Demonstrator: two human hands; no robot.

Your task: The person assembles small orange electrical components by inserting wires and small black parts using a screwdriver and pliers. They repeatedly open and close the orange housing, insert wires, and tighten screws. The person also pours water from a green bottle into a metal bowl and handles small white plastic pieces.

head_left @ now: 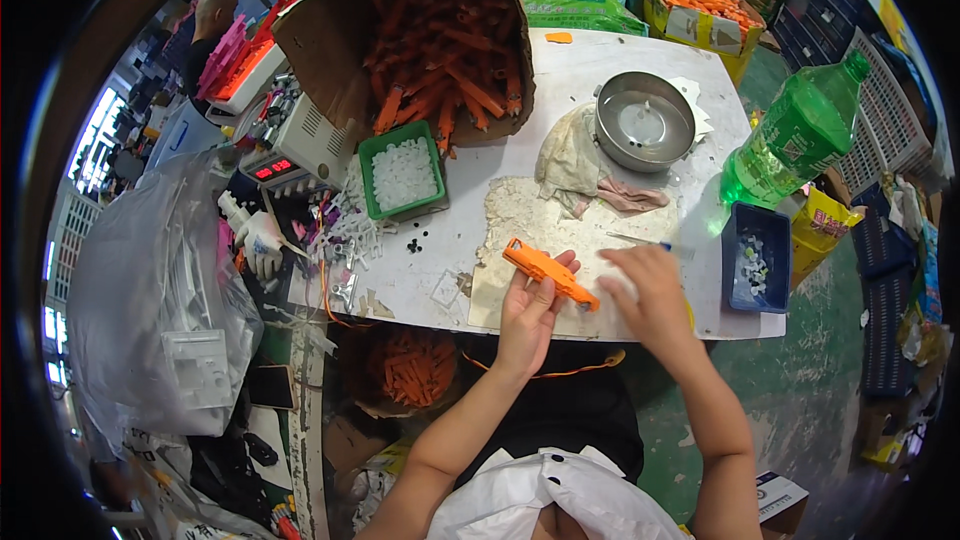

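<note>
My left hand [525,328] grips a long orange plastic part [550,273], fingers and thumb around its lower side, above the near edge of the white table [430,295]. Just to its right hovers my right hand [655,295], apart from the part. Its fingers are spread and slightly blurred, and I see nothing in them. A worn, pale mat [510,215] lies beneath the hands. Beyond them lies a thin tool [635,238] with a blue end. Farther back, a metal bowl [677,140] sits beside a stained cloth [568,155] and a pinkish rag [632,197].
A tipped cardboard box [325,60] spills orange parts at the back left. Before it stands a green tray [412,209] of whitish pieces. Right are a green bottle [800,130] and a dark blue bin [742,295]. A plastic bag [150,290] bulges at far left.
</note>
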